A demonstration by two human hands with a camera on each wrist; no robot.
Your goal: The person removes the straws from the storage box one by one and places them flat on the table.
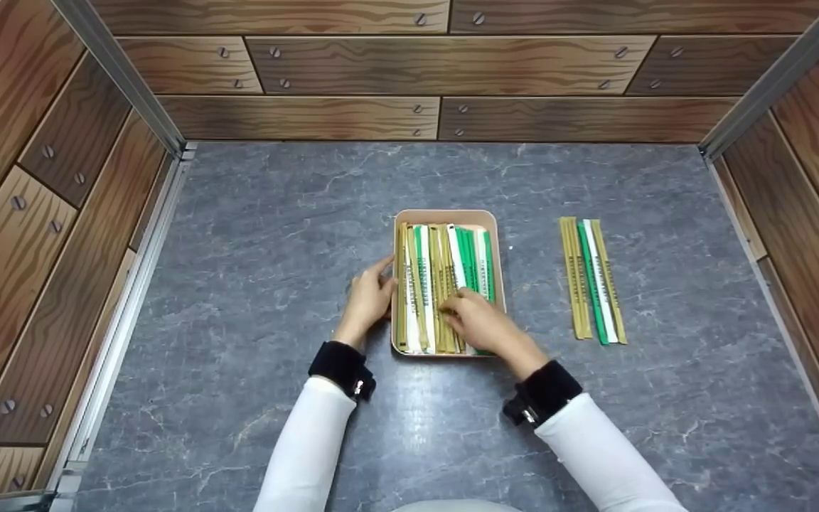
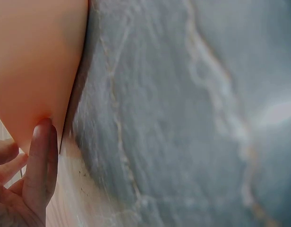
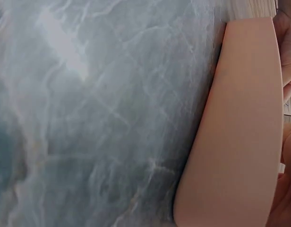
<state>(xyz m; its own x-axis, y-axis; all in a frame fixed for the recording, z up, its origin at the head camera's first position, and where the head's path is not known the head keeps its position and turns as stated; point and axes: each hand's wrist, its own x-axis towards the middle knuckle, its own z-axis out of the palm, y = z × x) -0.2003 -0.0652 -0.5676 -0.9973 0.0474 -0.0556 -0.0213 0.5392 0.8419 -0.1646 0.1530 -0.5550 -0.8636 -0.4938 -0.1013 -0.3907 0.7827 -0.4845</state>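
A shallow pinkish-beige tray (image 1: 445, 215) holds a row of long, slim printed packets in gold, white and green. My left hand (image 1: 369, 295) is at its left side, and in the left wrist view the extended fingers (image 2: 39, 146) touch the outer wall. My right hand (image 1: 482, 321) reaches over the near right part of the tray. Its bent fingertips are down on the gold packets (image 1: 445, 334) near the middle; I cannot tell whether they pinch one. The right wrist view shows the tray wall (image 3: 235, 127), with parts of a hand behind it at the right edge.
Right of the tray, several more packets lie side by side on the grey marbled table: gold packets (image 1: 574, 277), a green packet (image 1: 592, 284) and a white packet (image 1: 600, 281) among them. Wood-patterned panels (image 1: 445, 64) with metal corner posts stand around the back and sides.
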